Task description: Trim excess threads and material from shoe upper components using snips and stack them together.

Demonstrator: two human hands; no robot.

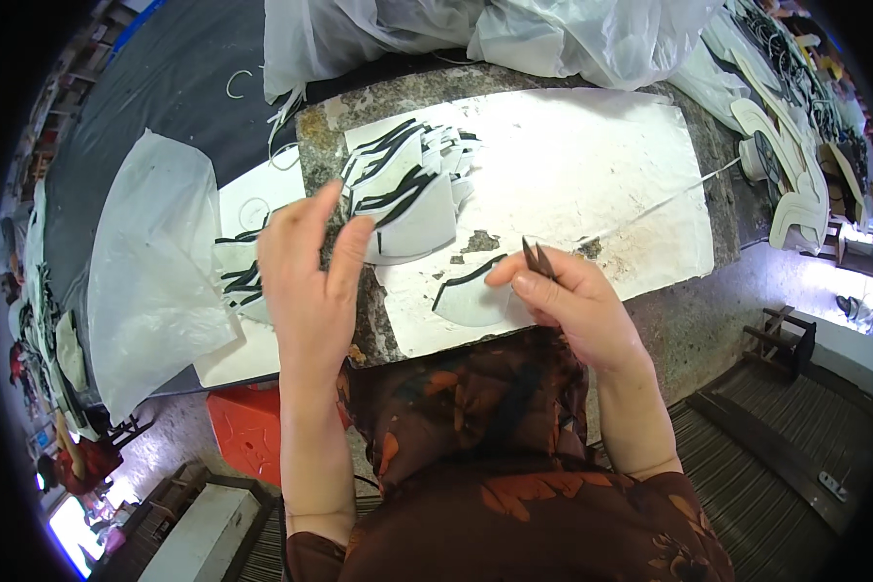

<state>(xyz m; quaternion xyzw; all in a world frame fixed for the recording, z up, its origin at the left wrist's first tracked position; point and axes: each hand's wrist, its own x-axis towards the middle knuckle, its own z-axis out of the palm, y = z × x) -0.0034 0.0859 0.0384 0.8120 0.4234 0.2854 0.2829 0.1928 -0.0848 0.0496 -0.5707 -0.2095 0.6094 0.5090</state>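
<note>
My left hand [307, 262] is raised over the left edge of the work board, thumb and fingers apart, with nothing in it. Just beyond its fingertips lies a stack of curved white pieces with black edging [412, 218]. Closed round a small pair of dark thread snips [537, 260], my right hand [582, 303] has the two pointed blades sticking up past the thumb. A single white piece with a black trimmed edge [468, 299] lies flat beside that hand, partly behind its fingers. Whether the index finger touches this piece I cannot tell.
A white sheet [592, 145] covers the stone-like board. More black-edged pieces [242, 274] and a translucent plastic bag [160, 272] lie to the left. Plastic sheeting [572, 39] bunches at the back. A narrow white strip runs to a roll [759, 157] at right. A red stool [242, 427] stands below.
</note>
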